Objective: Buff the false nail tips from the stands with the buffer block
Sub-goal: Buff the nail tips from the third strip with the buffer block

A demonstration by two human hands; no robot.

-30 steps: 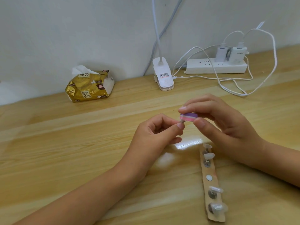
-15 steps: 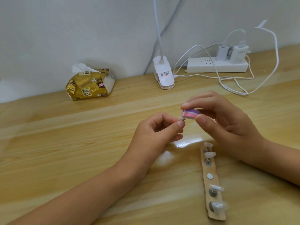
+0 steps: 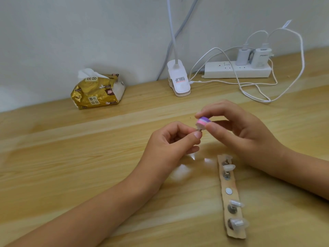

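Nail tip on its small stand [image 3: 252,130] is pinched between thumb and forefinger of the left hand [image 3: 170,139], held above the tabletop [image 3: 89,157] near centre frame. Tip itself mostly hidden under the block; shape not resolvable. Right hand [image 3: 238,129] is closed on the buffer block [image 3: 256,122], a small pink-and-purple layered piece, thumb below, fingers above, its face touching the tip.

Judgement: tip is very light, thin, likely slippery plastic that flexes and could pop off. Best held by the stand's stem, not the tip. Block looks foam-soft; light strokes should suffice.

Base strip [image 3: 231,202] lies at 5 o'clock from the hands, carrying four more mounted tips and one bare round spot [image 3: 228,191].
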